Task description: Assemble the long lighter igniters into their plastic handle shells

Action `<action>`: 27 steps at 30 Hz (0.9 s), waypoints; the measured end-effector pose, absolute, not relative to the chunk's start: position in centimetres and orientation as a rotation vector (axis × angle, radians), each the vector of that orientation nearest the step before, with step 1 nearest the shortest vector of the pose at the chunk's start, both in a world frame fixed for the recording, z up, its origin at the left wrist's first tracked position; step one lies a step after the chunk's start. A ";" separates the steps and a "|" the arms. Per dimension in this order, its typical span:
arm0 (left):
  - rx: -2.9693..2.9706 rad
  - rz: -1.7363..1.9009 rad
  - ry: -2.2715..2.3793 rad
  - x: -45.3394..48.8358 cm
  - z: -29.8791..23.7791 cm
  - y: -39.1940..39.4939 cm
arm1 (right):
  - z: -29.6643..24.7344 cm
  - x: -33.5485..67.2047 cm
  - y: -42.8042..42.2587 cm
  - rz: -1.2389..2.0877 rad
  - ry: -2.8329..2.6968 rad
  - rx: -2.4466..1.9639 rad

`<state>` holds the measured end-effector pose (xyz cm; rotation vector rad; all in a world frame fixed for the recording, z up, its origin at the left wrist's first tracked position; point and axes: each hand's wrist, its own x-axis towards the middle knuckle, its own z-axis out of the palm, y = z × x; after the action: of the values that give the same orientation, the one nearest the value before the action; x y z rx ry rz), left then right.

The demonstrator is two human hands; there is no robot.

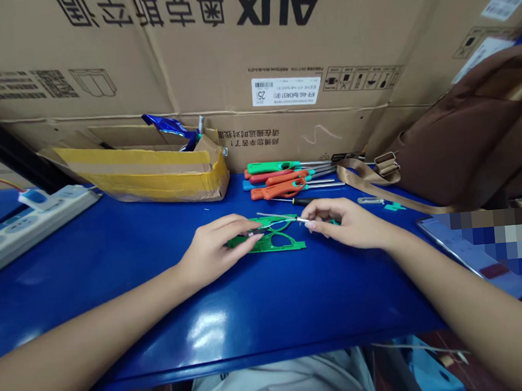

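Note:
My left hand [220, 247] is closed in a pinch on a small black part [257, 231], held over the green lighter casing halves [287, 246]. These flat green halves lie on the blue table, each with a trigger loop, partly hidden by my fingers. A thin pale wire seems to run from the black part toward my right hand [342, 222]. That hand is closed, thumb and fingertips pinching a short silvery metal piece [302, 219]. A screwdriver [304, 202] with a black and yellow handle lies just behind my right fingers.
Several assembled lighters [283, 188] lie behind the hands. A yellow-taped carton [151, 174] stands back left, a power strip [32, 219] far left. On the right are a brown bag [463, 125] with its strap, small teal parts [394, 206] and a tablet-like device [474, 257].

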<state>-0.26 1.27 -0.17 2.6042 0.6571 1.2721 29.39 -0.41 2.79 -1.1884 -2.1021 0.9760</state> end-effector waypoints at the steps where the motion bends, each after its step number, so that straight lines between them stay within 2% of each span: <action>1: 2.594 1.279 0.670 -0.2 -0.1 1.2 | 2.8 29.4 -0.4 0.999 -2.121 -1.180; 6: 2.522 1.211 0.738 0.0 0.0 1.1 | 2.8 29.7 -0.2 1.099 -2.210 -1.129; 19: 2.584 0.935 0.675 -0.1 -0.5 1.6 | 2.6 30.1 0.0 1.035 -2.378 -1.139; 27: 2.585 0.931 0.677 -0.2 -0.6 1.7 | 2.3 30.0 -0.1 0.815 -2.451 -1.112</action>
<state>-0.15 1.72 -0.62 2.5852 0.6769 0.9311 30.02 -0.11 2.32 -1.1117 -2.4508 0.8146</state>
